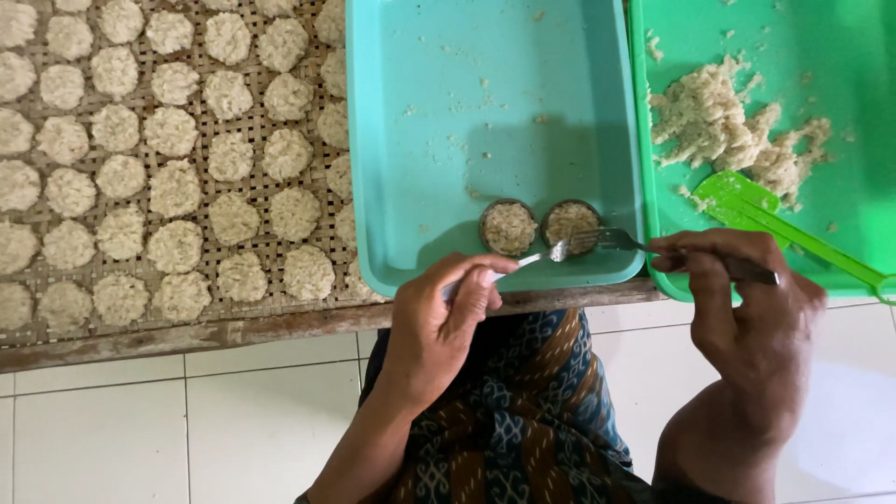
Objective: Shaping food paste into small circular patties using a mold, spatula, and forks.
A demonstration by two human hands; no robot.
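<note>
Two small round metal moulds (509, 227) (571, 221), both packed with pale rice mixture, sit side by side near the front of a teal tray (485, 84). My left hand (439, 322) grips a metal fork (541, 255) whose tines point at the gap between the moulds. My right hand (747, 308) grips a second fork (616, 240), its tines lying on the right mould's edge. The two forks nearly meet just in front of the moulds.
A woven bamboo mat (187, 308) at left carries several rows of round rice cakes (173, 131). At right a green tray (840, 56) holds a heap of rice mixture (709, 117) and a green plastic spatula (775, 219). White floor tiles and my patterned skirt lie below.
</note>
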